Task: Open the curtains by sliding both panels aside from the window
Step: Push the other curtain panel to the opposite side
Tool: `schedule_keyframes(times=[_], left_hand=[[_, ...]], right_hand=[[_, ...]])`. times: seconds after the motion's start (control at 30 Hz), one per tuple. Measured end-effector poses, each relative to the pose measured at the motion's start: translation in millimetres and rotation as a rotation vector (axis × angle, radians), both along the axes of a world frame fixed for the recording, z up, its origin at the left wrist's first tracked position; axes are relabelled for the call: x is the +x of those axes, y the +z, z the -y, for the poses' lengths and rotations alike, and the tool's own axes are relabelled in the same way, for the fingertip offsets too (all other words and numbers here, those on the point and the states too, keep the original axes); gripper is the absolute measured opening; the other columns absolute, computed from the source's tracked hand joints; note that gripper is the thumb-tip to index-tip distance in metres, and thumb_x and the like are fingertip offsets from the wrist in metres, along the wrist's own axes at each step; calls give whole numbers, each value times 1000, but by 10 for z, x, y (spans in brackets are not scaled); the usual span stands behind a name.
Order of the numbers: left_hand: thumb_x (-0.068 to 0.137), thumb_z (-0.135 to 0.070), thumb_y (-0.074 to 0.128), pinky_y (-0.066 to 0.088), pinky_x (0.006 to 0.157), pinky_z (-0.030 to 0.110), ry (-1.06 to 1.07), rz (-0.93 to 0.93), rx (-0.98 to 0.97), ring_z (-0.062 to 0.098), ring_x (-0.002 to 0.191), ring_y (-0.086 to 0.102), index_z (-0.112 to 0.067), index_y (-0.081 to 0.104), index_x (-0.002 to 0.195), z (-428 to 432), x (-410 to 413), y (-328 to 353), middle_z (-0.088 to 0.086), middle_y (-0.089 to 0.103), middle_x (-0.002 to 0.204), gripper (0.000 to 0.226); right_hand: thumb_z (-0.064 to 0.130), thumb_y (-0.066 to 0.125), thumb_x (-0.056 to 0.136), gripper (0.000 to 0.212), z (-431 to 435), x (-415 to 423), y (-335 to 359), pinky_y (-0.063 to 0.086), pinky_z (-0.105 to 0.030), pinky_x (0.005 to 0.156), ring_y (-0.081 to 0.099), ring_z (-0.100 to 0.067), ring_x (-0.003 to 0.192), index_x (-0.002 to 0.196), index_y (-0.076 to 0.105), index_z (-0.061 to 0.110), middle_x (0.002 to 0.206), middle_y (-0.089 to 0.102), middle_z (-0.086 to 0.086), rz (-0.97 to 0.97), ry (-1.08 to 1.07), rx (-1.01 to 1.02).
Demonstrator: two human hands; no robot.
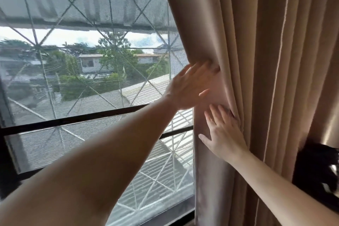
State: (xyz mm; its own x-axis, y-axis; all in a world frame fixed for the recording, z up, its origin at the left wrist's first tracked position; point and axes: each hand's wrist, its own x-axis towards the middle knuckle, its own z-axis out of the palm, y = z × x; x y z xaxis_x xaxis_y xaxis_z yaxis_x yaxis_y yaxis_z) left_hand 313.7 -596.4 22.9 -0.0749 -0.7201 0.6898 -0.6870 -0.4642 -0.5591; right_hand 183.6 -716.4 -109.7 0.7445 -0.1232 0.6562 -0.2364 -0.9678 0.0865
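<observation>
Head view. The left hand is flat and open, fingers spread and slightly blurred, its fingertips pressed into the leading edge of the beige curtain panel. The cloth bunches into a crease just above those fingertips. The right hand lies directly below the left, also open with fingers splayed, palm flat against the same panel; its fingertips reach into a fold at its upper right. Neither hand pinches the fabric. The panel hangs in gathered vertical pleats to the right of both hands. To the left of the hands the window stands uncovered, its mesh screen and dark frame bars exposed, with rooftops and trees beyond. A dark object sits beyond the right forearm, against the pleats; what it is cannot be determined.
</observation>
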Motion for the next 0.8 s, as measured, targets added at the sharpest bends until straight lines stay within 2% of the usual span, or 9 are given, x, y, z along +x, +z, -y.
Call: schedule_keyframes(times=[0.23, 0.4, 0.5, 0.8], left_hand=[[96, -41, 52, 39, 123, 50, -179, -22, -60, 35, 146, 50, -12, 45, 157, 476, 122, -94, 17, 50, 159, 68], [97, -49, 47, 32, 127, 48, -74, -95, -3, 33, 154, 38, -20, 42, 160, 778, 207, -91, 14, 38, 168, 69], [98, -49, 53, 29, 130, 47, -62, -91, -23, 33, 155, 37, -23, 41, 160, 942, 234, -97, 14, 37, 169, 68], [101, -50, 51, 24, 131, 46, -18, -94, -35, 30, 156, 36, -25, 40, 161, 1452, 229, -109, 13, 38, 169, 67]], right_hand=[[57, 63, 89, 83, 403, 205, -67, 27, -57, 123, 25, -36, 155, 154, 45, 8, 167, 34, -15, 18, -61, -2], [54, 69, 85, 83, 668, 303, -50, 30, -58, 120, 33, -38, 150, 149, 51, 4, 162, 43, -17, 46, -77, -37], [51, 73, 84, 83, 850, 347, -40, 28, -56, 121, 37, -40, 148, 148, 52, 2, 159, 46, -18, 62, -72, -53], [54, 66, 89, 83, 1426, 395, -23, 25, -56, 123, 32, -40, 150, 151, 47, 4, 162, 41, -19, 31, -68, -97]])
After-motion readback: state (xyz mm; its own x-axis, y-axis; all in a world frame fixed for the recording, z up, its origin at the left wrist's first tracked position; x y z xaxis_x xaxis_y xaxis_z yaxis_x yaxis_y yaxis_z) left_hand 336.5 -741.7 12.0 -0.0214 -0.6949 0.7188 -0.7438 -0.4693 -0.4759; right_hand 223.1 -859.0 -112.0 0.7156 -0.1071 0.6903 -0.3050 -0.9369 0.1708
